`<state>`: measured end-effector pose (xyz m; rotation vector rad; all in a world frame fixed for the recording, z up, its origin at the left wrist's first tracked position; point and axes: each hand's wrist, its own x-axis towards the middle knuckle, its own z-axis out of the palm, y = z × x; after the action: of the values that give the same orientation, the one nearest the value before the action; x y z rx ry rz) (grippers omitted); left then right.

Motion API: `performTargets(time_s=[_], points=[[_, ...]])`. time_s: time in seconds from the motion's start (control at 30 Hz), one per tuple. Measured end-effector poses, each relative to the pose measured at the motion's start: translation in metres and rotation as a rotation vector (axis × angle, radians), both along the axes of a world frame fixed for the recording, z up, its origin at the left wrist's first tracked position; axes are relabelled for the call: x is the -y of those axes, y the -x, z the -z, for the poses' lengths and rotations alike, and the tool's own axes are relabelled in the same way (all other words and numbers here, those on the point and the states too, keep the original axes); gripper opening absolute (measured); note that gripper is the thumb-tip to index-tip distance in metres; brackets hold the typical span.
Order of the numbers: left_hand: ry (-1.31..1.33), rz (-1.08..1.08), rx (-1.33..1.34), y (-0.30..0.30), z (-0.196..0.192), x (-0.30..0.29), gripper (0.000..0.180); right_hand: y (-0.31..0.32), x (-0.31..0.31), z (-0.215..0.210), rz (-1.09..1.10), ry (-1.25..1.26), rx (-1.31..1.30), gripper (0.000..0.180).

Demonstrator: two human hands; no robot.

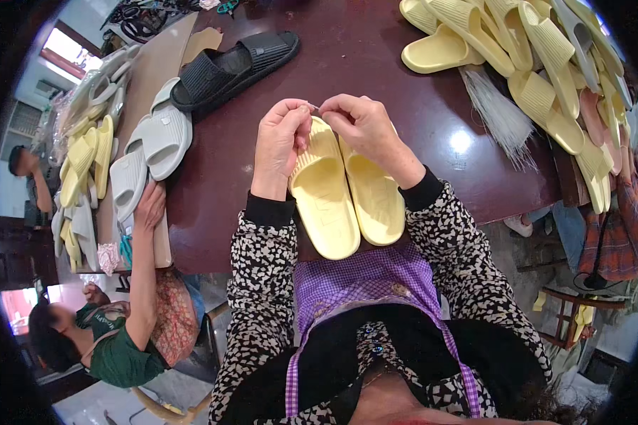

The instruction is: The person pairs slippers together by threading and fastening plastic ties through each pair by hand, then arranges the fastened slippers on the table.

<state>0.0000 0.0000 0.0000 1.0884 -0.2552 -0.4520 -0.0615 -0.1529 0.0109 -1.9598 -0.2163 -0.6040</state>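
Note:
Two pale yellow slide slippers (340, 198) lie side by side on the dark brown table (376, 64), heels toward me. My left hand (280, 142) and my right hand (365, 127) meet above the slippers' straps, fingertips pinched together on something thin and pale between them, too small to name. Both hands rest on the straps. My sleeves are black and white patterned.
A heap of yellow slippers (539, 64) and a bundle of thin white ties (500, 113) lie at the right. A black slipper (234, 67) and grey slippers (156, 142) lie at the left, where another person's hand (149, 205) rests.

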Motion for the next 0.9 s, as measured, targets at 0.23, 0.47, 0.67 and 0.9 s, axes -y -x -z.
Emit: performTargets(time_s=[0.23, 0.47, 0.67, 0.9], points=[[-0.01, 0.011, 0.01, 0.0012, 0.0003, 0.0008, 0.006, 0.0005, 0.0006, 0.0007, 0.015, 0.025, -0.003, 0.008], [0.005, 0.013, -0.001, 0.0015, 0.0004, 0.0012, 0.006, 0.0014, 0.0008, 0.0002, 0.017, 0.019, -0.004, 0.008], [0.003, 0.018, 0.002, 0.0034, -0.0007, 0.001, 0.006, 0.0024, 0.0004, 0.0011, 0.025, 0.037, 0.013, 0.008], [0.009, 0.009, -0.013, 0.0021, 0.0012, 0.0017, 0.005, 0.0015, 0.0009, 0.0026, 0.046, 0.072, 0.029, 0.008]])
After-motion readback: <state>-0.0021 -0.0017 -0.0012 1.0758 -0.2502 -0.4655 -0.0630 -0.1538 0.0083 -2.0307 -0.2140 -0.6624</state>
